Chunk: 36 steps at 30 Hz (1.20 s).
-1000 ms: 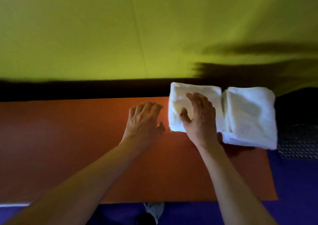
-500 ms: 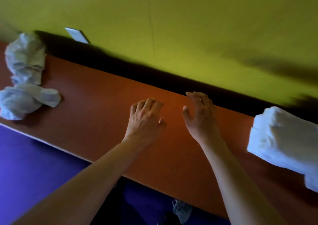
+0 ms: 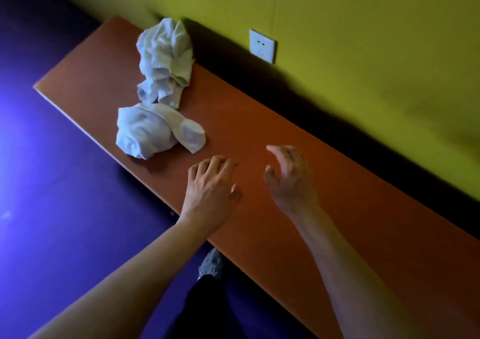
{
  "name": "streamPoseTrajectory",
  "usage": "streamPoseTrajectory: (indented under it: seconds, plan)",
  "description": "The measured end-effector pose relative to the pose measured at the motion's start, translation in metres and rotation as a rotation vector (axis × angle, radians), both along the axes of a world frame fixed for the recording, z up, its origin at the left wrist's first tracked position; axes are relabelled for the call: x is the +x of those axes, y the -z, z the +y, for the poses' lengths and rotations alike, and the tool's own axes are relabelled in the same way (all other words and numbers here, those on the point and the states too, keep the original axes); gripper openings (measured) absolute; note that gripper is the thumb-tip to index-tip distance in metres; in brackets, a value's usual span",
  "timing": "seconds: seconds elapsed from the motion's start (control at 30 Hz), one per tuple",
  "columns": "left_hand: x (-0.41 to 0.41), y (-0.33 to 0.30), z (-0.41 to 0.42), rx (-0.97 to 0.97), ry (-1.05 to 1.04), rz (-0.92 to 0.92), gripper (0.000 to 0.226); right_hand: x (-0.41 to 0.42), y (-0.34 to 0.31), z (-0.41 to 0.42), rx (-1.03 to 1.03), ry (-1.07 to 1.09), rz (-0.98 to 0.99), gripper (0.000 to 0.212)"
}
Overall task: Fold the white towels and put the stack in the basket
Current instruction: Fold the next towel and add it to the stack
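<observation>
Two crumpled white towels lie on the orange table (image 3: 259, 120). The nearer towel (image 3: 153, 131) is a loose ball close to the front edge. The farther towel (image 3: 166, 58) is bunched up near the table's left end. My left hand (image 3: 210, 190) hovers over the table, just right of the nearer towel, fingers loosely curled and holding nothing. My right hand (image 3: 291, 177) hovers beside it, also loosely curled and holding nothing. The folded stack and the basket are out of view.
A yellow-green wall runs behind the table, with a white wall socket (image 3: 261, 45) on it. Purple floor (image 3: 65, 209) lies left of and below the table. A grey shoe (image 3: 211, 263) shows under the front edge.
The view has swung left: the folded stack has left the frame and the crumpled towels have come into view. My right hand has lifted off the stack; both hands have moved left.
</observation>
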<state>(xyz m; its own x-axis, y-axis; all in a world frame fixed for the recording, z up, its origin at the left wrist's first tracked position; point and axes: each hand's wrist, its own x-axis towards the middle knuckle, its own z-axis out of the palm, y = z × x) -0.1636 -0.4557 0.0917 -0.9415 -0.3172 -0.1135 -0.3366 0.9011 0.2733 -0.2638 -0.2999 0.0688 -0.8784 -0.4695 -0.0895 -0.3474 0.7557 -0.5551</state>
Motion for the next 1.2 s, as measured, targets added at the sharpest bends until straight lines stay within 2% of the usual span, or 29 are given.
streamPoseTrajectory:
  seconds: [0.33, 0.5, 0.53, 0.6, 0.73, 0.83, 1.0, 1.1, 1.2]
  plan:
    - [-0.008, 0.056, -0.196, -0.053, -0.104, -0.060, 0.059, -0.011, 0.054, -0.186, 0.046, -0.132, -0.075, 0.045]
    - [-0.029, 0.074, -0.274, -0.129, -0.155, -0.062, 0.085, -0.013, 0.079, -0.233, 0.138, -0.191, -0.072, 0.046]
    - [-0.032, 0.077, -0.285, -0.110, -0.160, -0.084, 0.087, -0.013, 0.082, -0.237, 0.143, -0.204, -0.074, 0.046]
    - [-0.037, 0.083, -0.298, -0.052, -0.159, -0.152, 0.077, -0.013, 0.086, -0.242, 0.156, -0.212, -0.087, 0.048]
    - [-0.036, 0.087, -0.293, -0.016, -0.083, -0.139, 0.041, -0.011, 0.084, -0.240, 0.132, -0.161, -0.138, 0.058]
    - [-0.023, 0.086, -0.264, 0.053, 0.003, -0.044, 0.032, -0.007, 0.079, -0.232, 0.141, -0.148, -0.209, 0.068]
    - [0.002, 0.084, -0.193, 0.163, 0.113, 0.033, 0.035, -0.006, 0.066, -0.187, 0.096, -0.036, -0.125, 0.029]
    - [0.008, 0.081, -0.154, 0.171, 0.170, 0.070, 0.033, 0.002, 0.054, -0.143, 0.017, -0.028, -0.026, 0.018]
    - [0.007, 0.070, -0.119, 0.213, 0.212, 0.075, 0.030, 0.013, 0.039, -0.094, -0.171, 0.168, -0.032, 0.012]
